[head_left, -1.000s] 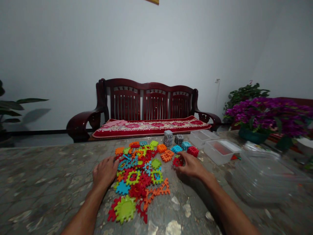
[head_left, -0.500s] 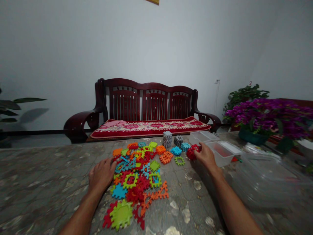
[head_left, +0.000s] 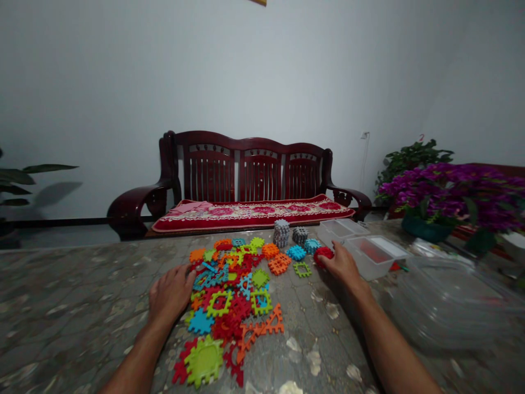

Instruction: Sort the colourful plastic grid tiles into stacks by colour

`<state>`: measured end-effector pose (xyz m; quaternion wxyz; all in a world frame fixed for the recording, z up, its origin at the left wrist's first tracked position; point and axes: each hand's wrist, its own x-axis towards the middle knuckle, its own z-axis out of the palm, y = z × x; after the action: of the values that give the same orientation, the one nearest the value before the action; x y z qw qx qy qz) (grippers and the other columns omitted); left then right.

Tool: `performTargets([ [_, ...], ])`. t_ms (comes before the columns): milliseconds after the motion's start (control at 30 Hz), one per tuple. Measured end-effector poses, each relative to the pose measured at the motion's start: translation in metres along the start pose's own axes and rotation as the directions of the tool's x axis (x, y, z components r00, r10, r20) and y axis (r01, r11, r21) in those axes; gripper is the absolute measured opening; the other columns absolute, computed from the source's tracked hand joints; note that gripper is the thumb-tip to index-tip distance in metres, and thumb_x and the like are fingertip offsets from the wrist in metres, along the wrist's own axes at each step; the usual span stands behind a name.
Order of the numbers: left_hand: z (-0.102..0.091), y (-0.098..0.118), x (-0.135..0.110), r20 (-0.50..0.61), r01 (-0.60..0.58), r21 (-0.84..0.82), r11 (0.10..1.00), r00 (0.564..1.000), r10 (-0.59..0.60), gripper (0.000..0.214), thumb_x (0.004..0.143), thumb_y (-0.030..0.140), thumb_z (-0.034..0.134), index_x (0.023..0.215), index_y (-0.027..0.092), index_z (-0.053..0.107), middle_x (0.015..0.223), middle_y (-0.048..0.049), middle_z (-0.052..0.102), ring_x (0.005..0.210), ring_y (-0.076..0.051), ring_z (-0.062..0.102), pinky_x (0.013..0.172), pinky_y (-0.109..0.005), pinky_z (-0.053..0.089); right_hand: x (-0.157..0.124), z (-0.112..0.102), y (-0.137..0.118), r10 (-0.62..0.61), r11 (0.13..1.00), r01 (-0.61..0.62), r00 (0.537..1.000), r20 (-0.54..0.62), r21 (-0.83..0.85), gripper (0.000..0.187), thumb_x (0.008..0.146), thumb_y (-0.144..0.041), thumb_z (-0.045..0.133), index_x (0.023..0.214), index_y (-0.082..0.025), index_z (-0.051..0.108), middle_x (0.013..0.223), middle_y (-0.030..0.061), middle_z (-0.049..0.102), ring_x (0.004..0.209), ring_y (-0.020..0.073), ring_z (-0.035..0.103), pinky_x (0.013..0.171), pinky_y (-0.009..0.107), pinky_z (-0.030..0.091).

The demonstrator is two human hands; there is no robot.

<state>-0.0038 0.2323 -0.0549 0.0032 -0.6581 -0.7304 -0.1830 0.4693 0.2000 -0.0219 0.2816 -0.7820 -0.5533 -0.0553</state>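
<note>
A loose pile of colourful toothed plastic tiles [head_left: 229, 295] lies on the marbled table [head_left: 82, 306]. My left hand [head_left: 170, 293] rests flat at the pile's left edge, fingers on the blue and red tiles, holding nothing. My right hand [head_left: 342, 265] reaches to the far right of the pile. Its fingers are stretched out, with the tips against a small stack of red tiles [head_left: 322, 253]. Beside that stack stand two blue stacks [head_left: 296, 252], an orange stack [head_left: 279, 264] and two grey stacks [head_left: 281, 232]. A single green frame tile [head_left: 302, 268] lies just left of my right hand.
Clear plastic boxes [head_left: 375, 254] and a large clear lid [head_left: 447, 298] sit right of my right hand. Purple flowers in a pot [head_left: 447, 197] stand at the table's right. A dark wooden bench [head_left: 246, 180] with a red cushion is behind the table.
My right hand carried a red tile from the pile's right edge to the red stack and now has its fingertips on that stack. My left hand has hardly moved.
</note>
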Motion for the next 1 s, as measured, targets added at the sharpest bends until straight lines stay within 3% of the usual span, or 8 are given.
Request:
performTargets([
  [167, -0.003, 0.003, -0.003, 0.004, 0.013, -0.002, 1.000, 1.000, -0.013, 0.051, 0.099, 0.039, 0.028, 0.131, 0.021, 0.063, 0.138, -0.0124, 0.065, 0.126, -0.029, 0.058, 0.111, -0.049, 0.036, -0.004, -0.005, -0.003, 0.015, 1.000, -0.016, 1.000, -0.020, -0.026, 0.078, 0.077, -0.046, 0.068, 0.145, -0.012, 0.049, 0.128, 0.0204, 0.064, 0.118, 0.0359, 0.059, 0.098, 0.044, 0.044],
  [300, -0.005, 0.005, -0.004, 0.010, 0.025, 0.015, 1.000, 1.000, -0.025, 0.051, 0.100, 0.039, 0.027, 0.131, 0.022, 0.063, 0.137, -0.0114, 0.065, 0.127, -0.028, 0.058, 0.111, -0.047, 0.037, -0.011, -0.014, -0.025, -0.105, 0.994, 0.099, 0.986, -0.131, -0.053, 0.048, 0.086, -0.036, 0.059, 0.131, -0.020, 0.062, 0.122, 0.0141, 0.067, 0.114, 0.0321, 0.056, 0.097, 0.043, 0.041],
  [400, -0.005, 0.005, -0.004, 0.001, 0.017, 0.018, 1.000, 1.000, -0.017, 0.051, 0.099, 0.040, 0.028, 0.130, 0.022, 0.064, 0.135, -0.0117, 0.066, 0.126, -0.028, 0.059, 0.111, -0.047, 0.037, -0.024, -0.011, -0.054, -0.307, 0.952, 0.307, 0.951, -0.030, -0.009, 0.031, 0.087, -0.024, 0.057, 0.114, -0.022, 0.071, 0.114, 0.0095, 0.069, 0.108, 0.0271, 0.056, 0.095, 0.038, 0.040],
  [500, -0.005, 0.005, -0.003, -0.007, 0.013, 0.021, 1.000, 1.000, -0.013, 0.051, 0.100, 0.040, 0.029, 0.130, 0.021, 0.064, 0.135, -0.0128, 0.066, 0.124, -0.029, 0.060, 0.109, -0.048, 0.038, -0.037, 0.001, -0.077, -0.434, 0.900, 0.436, 0.896, 0.097, 0.004, 0.031, 0.087, -0.020, 0.058, 0.114, -0.024, 0.073, 0.119, 0.0086, 0.067, 0.113, 0.0264, 0.053, 0.095, 0.036, 0.039],
  [700, -0.003, 0.005, -0.003, -0.013, 0.007, 0.006, 1.000, 1.000, -0.007, 0.050, 0.100, 0.039, 0.029, 0.131, 0.020, 0.063, 0.136, -0.0117, 0.066, 0.125, -0.028, 0.058, 0.111, -0.048, 0.036, -0.038, 0.018, -0.087, -0.436, 0.884, 0.459, 0.878, 0.200, -0.088, 0.037, 0.089, -0.017, 0.056, 0.120, -0.028, 0.072, 0.127, 0.0079, 0.065, 0.117, 0.0270, 0.051, 0.093, 0.036, 0.038],
  [1000, -0.011, 0.011, -0.007, -0.010, 0.026, 0.001, 1.000, 1.000, -0.026, 0.045, 0.100, 0.036, 0.032, 0.128, 0.022, 0.065, 0.134, -0.0102, 0.067, 0.124, -0.026, 0.059, 0.109, -0.045, 0.038, -0.027, 0.021, -0.095, -0.464, 0.861, 0.495, 0.858, 0.219, -0.116, 0.025, 0.091, -0.022, 0.057, 0.105, -0.026, 0.078, 0.125, 0.0087, 0.066, 0.115, 0.0265, 0.052, 0.094, 0.035, 0.038],
])
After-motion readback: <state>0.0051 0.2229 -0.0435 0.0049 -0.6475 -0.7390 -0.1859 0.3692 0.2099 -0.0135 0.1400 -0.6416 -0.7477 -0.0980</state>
